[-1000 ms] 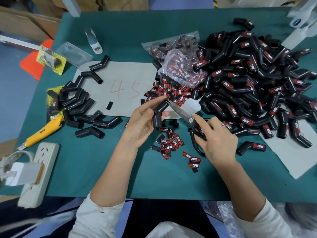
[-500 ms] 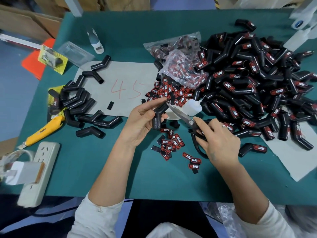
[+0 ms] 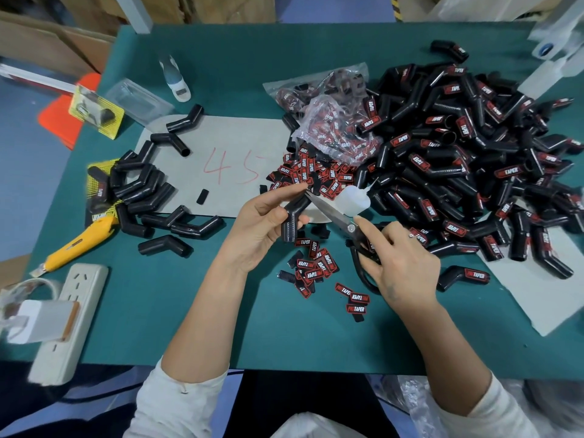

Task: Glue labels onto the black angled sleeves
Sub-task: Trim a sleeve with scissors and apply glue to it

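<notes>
A green tabletop (image 3: 189,311) carries everything. Its biggest load is the heap of labelled sleeves (image 3: 467,159), black angled tubes with red-and-black tags, filling the right side up to the far right corner. A grey sheet (image 3: 221,147) marked "45" in red lies toward the far left, with a smaller pile of bare sleeves (image 3: 142,191) along its left and near edges. A clear bag of labels (image 3: 328,121) sits at the sheet's right edge, against the heap, and loose labels (image 3: 303,172) spill from it toward the middle. A white power strip (image 3: 69,320) with a plugged-in adapter lies at the near left corner, and a yellow utility knife (image 3: 79,241) just beyond it.

Near the middle, the left hand (image 3: 262,229) is the grip on one angled sleeve (image 3: 294,219), fingers and thumb curled round it and holding it above the tabletop. The right hand (image 3: 401,263) grips black-handled scissors (image 3: 344,222), forefinger stretched along them; the blades are pressed together and their tip touches the sleeve's bend. A small white glue bottle (image 3: 354,200) lies just behind the blades. More scattered labels (image 3: 316,267) rest on the tabletop below and between the two hands, toward the near edge.
</notes>
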Demonstrator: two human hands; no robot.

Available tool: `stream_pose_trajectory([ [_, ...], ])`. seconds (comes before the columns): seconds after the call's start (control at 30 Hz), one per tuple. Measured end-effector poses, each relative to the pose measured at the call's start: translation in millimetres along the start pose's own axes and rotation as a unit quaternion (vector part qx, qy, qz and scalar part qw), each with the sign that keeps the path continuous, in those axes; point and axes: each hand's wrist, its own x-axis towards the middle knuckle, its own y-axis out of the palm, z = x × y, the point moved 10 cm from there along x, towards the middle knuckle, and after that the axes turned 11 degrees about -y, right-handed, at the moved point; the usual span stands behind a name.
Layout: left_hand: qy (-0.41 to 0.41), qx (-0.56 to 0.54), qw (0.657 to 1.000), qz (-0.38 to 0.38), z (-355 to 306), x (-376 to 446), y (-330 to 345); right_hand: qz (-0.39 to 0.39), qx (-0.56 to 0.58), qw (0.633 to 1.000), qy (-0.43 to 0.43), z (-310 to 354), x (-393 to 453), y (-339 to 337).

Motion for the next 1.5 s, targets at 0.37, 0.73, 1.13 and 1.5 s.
stream_pose_trajectory([
  [0.37, 0.009, 0.006, 1.000, -0.005, -4, -1, 0, 0.019, 0.007, 1.000, 0.009, -3, 1, 2],
  [0.73, 0.006, 0.012, 1.000, -0.022, -9, -3, -1, 0.035, 0.001, 0.999, -0.001, 2, 5, -2],
  [1.13, 0.009, 0.022, 1.000, 0.001, -12, -4, 4, -0.001, 0.002, 1.000, -0.015, 4, 3, -8],
  [1.5, 0.019, 0.045, 0.999, -0.015, -5, 5, -2, -0.055, 0.063, 0.963, 0.256, -102, -92, -48],
])
